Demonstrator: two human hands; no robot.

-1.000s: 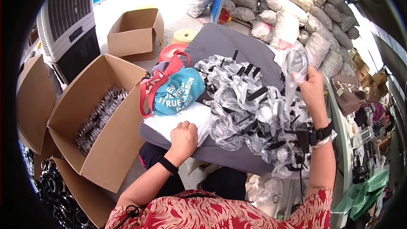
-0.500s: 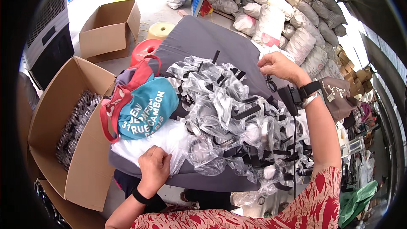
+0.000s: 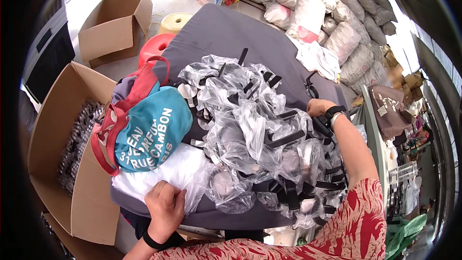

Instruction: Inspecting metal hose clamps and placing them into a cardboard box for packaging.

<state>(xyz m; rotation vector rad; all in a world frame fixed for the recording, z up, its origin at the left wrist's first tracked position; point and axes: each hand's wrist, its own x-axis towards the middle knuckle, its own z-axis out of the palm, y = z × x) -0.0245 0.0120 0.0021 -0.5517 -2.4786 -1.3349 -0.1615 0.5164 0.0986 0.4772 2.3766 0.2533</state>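
The right hand (image 3: pixel 320 107) is curled closed at the far right edge of the pile of clear plastic bags (image 3: pixel 255 139), fingers pressed onto what looks like one bagged black strap; whether it truly pinches that piece or only rests on it cannot be told, as the bags hide the fingertips. Near the body, the left hand (image 3: pixel 166 205) closes on the edge of a white plastic sheet (image 3: pixel 163 171), gripping a fold of it. Between the two hands, the pile covers most of the grey padded table (image 3: pixel 231 29), so as a judgement much bagged stock is still unsorted. Left of the left hand stands an open cardboard box (image 3: pixel 62 130) with a layer of packed pieces inside, so some work seems done. Just beyond the left hand lies a teal and red tote bag (image 3: pixel 144 130). Compared with a second ago, the right hand has come down from holding a bag up in the air to the pile's edge, while the left hand has stayed on the white sheet.
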